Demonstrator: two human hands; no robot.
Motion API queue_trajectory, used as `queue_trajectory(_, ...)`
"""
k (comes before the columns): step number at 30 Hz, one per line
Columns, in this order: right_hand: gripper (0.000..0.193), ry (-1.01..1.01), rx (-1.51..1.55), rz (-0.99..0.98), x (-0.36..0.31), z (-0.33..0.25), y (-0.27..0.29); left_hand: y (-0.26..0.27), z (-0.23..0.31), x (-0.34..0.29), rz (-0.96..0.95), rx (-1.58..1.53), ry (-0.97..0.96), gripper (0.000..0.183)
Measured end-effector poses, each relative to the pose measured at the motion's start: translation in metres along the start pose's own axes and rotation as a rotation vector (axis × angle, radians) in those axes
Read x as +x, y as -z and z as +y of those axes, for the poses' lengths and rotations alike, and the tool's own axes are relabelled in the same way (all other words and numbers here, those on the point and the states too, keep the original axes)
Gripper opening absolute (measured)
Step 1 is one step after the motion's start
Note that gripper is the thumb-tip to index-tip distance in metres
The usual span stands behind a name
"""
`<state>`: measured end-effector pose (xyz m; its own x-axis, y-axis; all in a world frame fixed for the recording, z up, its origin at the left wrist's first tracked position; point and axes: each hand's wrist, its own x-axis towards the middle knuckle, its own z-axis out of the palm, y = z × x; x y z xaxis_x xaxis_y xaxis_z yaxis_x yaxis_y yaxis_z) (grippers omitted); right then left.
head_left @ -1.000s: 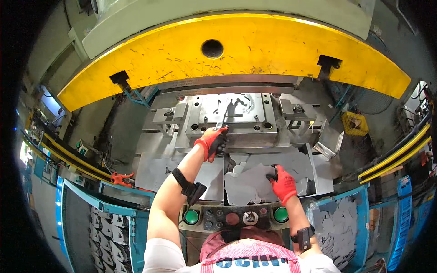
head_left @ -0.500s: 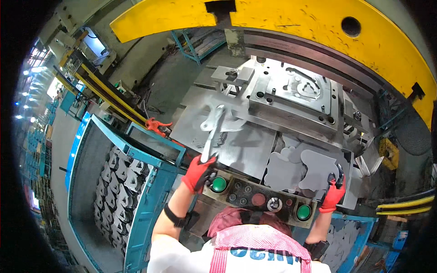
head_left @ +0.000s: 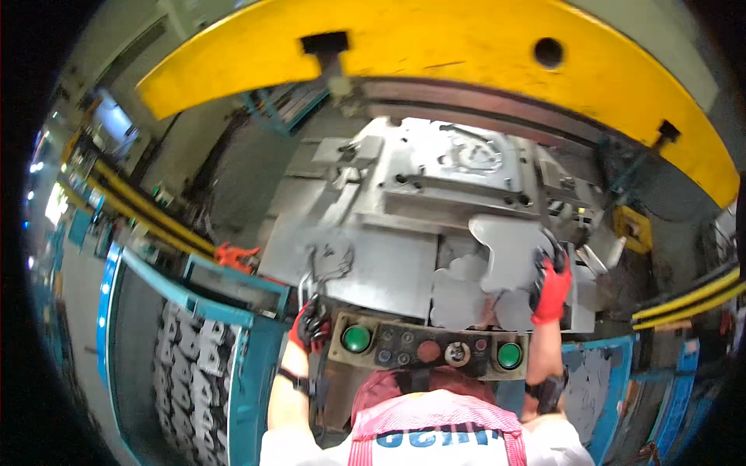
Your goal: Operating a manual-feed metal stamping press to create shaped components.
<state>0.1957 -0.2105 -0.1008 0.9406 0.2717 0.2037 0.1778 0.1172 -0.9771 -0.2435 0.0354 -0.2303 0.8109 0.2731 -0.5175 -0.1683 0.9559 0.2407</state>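
Observation:
My left hand (head_left: 309, 325), in a red and black glove, is closed round a long slim metal tool (head_left: 306, 289) near the left green button. The tool's far end is smeared by motion, beside a blurred grey stamped part (head_left: 317, 247) over the steel table plate (head_left: 392, 268). My right hand (head_left: 550, 289), gloved alike, grips the right edge of a flat grey sheet-metal blank (head_left: 509, 252). This blank is raised and tilted above a stack of similar blanks (head_left: 458, 304). Beyond both hands sits the press die (head_left: 466, 203), with a shaped outline on its top.
A control panel (head_left: 404, 335) with green buttons stands before me. At left, a blue bin (head_left: 260, 365) holds many stamped parts (head_left: 190, 373); another blue bin (head_left: 618, 392) is at right. The yellow press beam (head_left: 435, 46) spans above. An orange clamp-like thing (head_left: 233, 256) lies left.
My left hand has drawn the tool and stamped part back, away from the die. My right hand has lifted the blank off the stack and moved it forward. The view has shifted.

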Motion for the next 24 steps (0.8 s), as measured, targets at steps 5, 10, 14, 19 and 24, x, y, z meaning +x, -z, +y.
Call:
queue_trajectory(5,0.03,-0.028,0.117,-0.086,0.097,-0.022,-0.105,-0.064,-0.025,-0.018,0.331,0.177,-0.434,0.024)
queue_trajectory(10,0.022,0.331,-0.768,-0.052,0.184,0.021,-0.18,-0.039,-0.061,-0.039,0.316,0.189,-0.434,0.024)
queue_trajectory(14,0.033,0.296,-0.847,-0.165,0.165,0.009,-0.213,-0.008,-0.101,-0.084,0.443,0.135,-0.366,0.037)
queue_trajectory(19,0.049,0.367,-1.316,-0.331,0.145,-0.036,-0.183,-0.006,-0.11,-0.066,0.695,0.311,-0.244,0.043)
queue_trajectory(24,0.042,0.662,-0.762,-0.031,0.101,-0.046,-0.109,-0.003,-0.117,-0.016,1.074,0.527,-0.485,0.034)
